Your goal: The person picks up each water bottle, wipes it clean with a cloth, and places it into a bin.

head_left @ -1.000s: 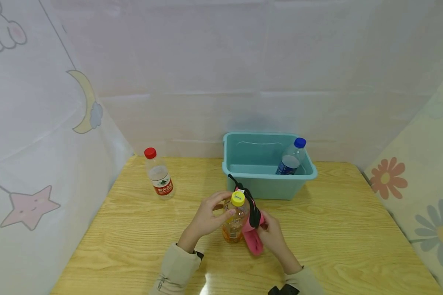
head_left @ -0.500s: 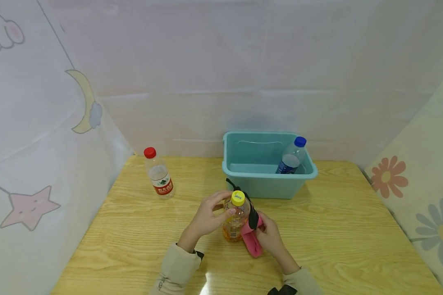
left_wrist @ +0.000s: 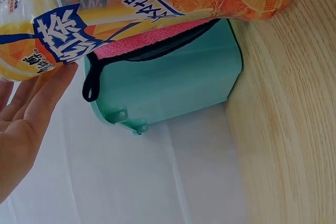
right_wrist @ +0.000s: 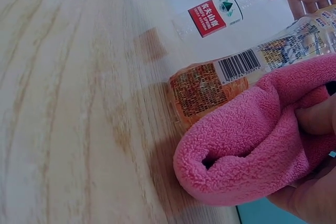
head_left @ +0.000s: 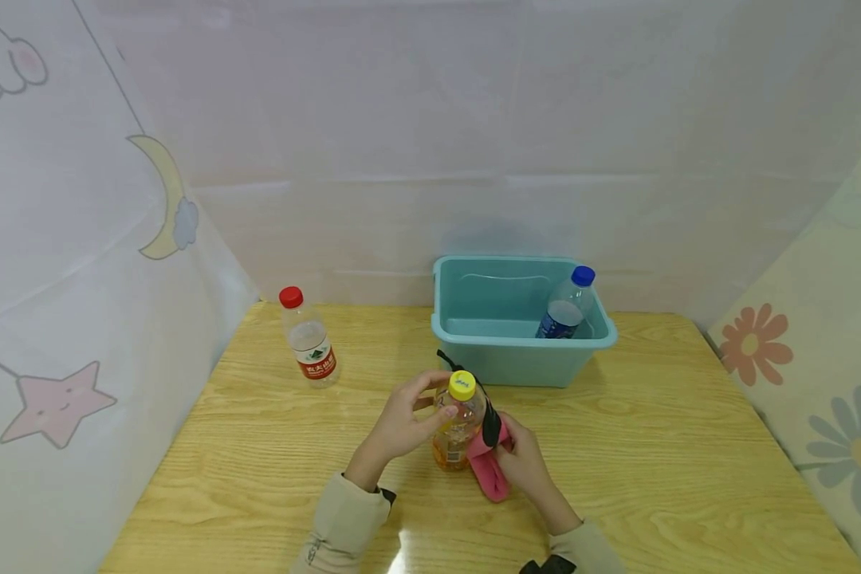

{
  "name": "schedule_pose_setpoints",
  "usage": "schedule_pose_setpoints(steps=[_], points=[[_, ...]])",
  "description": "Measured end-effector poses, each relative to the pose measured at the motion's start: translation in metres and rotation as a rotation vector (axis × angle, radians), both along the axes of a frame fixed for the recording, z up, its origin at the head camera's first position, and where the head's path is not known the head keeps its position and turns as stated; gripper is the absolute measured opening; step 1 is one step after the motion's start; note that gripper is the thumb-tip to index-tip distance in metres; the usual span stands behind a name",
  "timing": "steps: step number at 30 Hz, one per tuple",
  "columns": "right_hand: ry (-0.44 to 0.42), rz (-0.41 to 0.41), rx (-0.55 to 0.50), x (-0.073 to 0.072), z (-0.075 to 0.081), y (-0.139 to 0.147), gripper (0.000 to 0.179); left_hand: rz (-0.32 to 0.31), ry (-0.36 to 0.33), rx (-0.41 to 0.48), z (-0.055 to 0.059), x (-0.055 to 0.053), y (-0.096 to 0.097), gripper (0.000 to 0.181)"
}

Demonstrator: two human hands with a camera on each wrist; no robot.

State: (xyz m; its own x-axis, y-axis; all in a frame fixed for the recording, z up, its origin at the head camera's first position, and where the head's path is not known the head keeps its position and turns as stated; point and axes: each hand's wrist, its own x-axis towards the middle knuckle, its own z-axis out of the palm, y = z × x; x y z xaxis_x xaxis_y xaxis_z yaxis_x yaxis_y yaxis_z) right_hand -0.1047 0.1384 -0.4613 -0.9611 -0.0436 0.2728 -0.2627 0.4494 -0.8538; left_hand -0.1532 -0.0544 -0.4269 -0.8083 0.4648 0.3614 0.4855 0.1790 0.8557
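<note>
A teal tub (head_left: 505,363) holds a blue-capped bottle (head_left: 568,309), its base hidden inside. In front, the left hand (head_left: 399,424) grips a yellow-capped bottle (head_left: 453,440) upright on a wood-grain bench (head_left: 222,486), while the right hand (head_left: 527,458) grasps a folded pink cloth (head_left: 489,473) just beside it, fingers partly hidden. A red-capped bottle (head_left: 312,347) stands farther left; pale printed sheets (head_left: 373,135) surround the bench.

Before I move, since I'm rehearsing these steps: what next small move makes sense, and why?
I'd probably slide the folded pink fleecy cloth gently along the yellow-capped clear plastic bottle: the right grip holds the cloth close beside it, and the left grip spans the upright bottle's upper part, seemingly steadying it.
</note>
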Motion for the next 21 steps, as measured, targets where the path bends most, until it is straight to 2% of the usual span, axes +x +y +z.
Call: schedule_pose_setpoints(steps=[3, 10, 11, 18, 21], points=[[-0.009, -0.002, -0.002, 0.0, -0.001, 0.0, 0.036, -0.001, -0.024, 0.006, 0.002, 0.001, 0.0, 0.038], [-0.039, -0.013, 0.0, 0.002, 0.0, 0.0, 0.036, -0.012, -0.007, 0.014, 0.034, 0.016, -0.001, 0.032], [-0.038, -0.013, -0.002, 0.002, 0.0, 0.0, 0.036, -0.01, -0.008, 0.016, 0.035, 0.017, -0.002, 0.032], [-0.018, -0.028, -0.042, -0.006, -0.033, 0.014, 0.045, -0.001, 0.017, 0.036, 0.036, 0.018, -0.002, 0.029], [0.035, -0.031, -0.062, -0.005, -0.033, 0.016, 0.047, -0.004, 0.021, 0.037, 0.035, 0.018, -0.002, 0.031]])
